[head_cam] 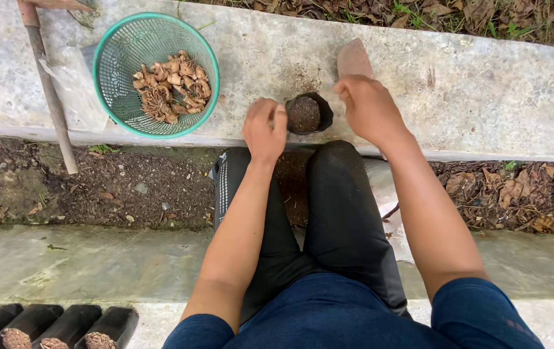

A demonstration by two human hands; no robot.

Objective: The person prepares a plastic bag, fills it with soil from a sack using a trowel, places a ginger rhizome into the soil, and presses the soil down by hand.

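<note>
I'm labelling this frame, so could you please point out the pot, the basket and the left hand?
pot (304,114), head view, on its soil.
basket (114,59), head view, on its bare mesh.
left hand (264,129), head view, on its back.

clear crumpled plastic bag (73,87) lying on concrete ledge (483,84), just left of green basket (115,64)

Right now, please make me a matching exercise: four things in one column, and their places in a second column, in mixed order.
1. green mesh basket
2. small black pot of soil
3. row of filled black bags
4. wooden handle

a. bottom left corner
b. between the left hand and right hand
c. leaning at the far left of the concrete ledge
d. on the ledge, holding dried brown pieces

Pairs: 1-d, 2-b, 3-a, 4-c
</note>
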